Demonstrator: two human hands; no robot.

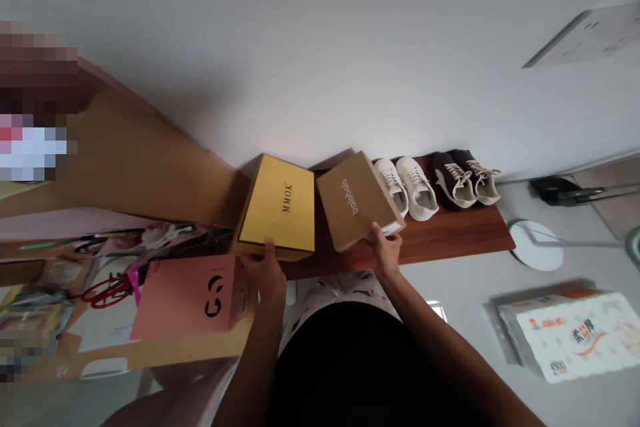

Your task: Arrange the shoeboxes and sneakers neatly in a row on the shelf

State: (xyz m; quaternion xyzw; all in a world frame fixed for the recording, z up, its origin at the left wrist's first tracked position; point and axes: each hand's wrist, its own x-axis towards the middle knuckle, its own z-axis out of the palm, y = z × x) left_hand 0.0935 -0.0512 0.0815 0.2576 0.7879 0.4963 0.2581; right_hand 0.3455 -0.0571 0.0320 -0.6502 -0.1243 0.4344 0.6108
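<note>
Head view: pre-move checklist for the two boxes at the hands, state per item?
1. Left hand on yellow box: ok, thumb on its near edge.
2. Right hand on brown box: ok, at its near corner.
3. Grip closed: cannot tell, fingers hidden below both boxes.
4. Lids shut: ok, both.
5. Brown box square with yellow box: not ok, it sits skewed.
6. Brown box apart from white shoes: cannot tell, edges very close.

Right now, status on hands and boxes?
Left hand gripping yellow box at near edge. Right hand gripping brown box at near corner. White shoes close beside brown box.
</note>
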